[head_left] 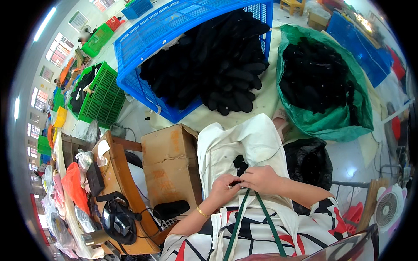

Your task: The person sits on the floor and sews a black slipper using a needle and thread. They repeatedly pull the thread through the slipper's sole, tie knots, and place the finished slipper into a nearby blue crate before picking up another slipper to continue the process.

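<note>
I observe left hand (pixel 225 188) and right hand (pixel 260 178) meeting over the lap, fingers pinched on a small black piece (pixel 239 164).

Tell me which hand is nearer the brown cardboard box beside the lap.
Left. The left hand works over the white-clad lap just right of the cardboard box, close to its edge. The right hand sits farther right, pinching a small black piece together with the left.

Blue crate (pixel 130 52), green bag (pixel 331 122), black pieces (pixel 217 61), brown cardboard box (pixel 170 161)
</note>
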`<control>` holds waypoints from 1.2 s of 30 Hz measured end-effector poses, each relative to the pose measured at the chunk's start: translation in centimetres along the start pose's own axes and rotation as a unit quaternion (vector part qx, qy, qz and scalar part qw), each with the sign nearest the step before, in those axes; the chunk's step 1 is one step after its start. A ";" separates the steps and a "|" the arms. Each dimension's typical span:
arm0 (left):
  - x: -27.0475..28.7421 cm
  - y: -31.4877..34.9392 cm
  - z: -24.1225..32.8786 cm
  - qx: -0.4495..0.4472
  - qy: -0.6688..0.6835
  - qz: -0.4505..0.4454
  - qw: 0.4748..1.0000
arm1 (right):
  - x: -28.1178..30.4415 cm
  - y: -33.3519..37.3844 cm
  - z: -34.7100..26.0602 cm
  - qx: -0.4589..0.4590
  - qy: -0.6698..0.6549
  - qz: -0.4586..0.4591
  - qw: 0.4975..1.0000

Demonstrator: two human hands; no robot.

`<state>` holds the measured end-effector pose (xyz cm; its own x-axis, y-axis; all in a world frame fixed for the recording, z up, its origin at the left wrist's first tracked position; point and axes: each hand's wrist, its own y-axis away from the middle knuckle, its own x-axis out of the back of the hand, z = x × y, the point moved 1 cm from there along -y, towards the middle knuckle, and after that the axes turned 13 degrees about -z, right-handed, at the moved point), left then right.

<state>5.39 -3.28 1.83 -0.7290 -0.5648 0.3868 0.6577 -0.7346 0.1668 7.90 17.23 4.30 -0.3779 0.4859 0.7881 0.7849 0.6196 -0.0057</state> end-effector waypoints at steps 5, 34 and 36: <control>0.1 -0.7 0.4 -0.068 -0.076 0.024 0.995 | -0.3 -0.4 -0.3 0.124 0.120 0.080 0.982; 1.9 -3.1 -1.9 -0.045 -0.118 0.042 0.991 | 3.8 13.1 10.0 -0.250 -0.419 0.433 0.757; 1.8 -4.2 -1.3 -0.056 -0.092 0.017 0.994 | -0.1 7.4 8.8 -0.212 -0.394 0.268 0.853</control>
<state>1.05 -1.75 0.63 -0.6536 -0.5190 0.5508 0.6482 -0.7595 0.0536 9.39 27.16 -1.26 0.0087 0.9965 0.0832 0.9926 -0.0187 0.1203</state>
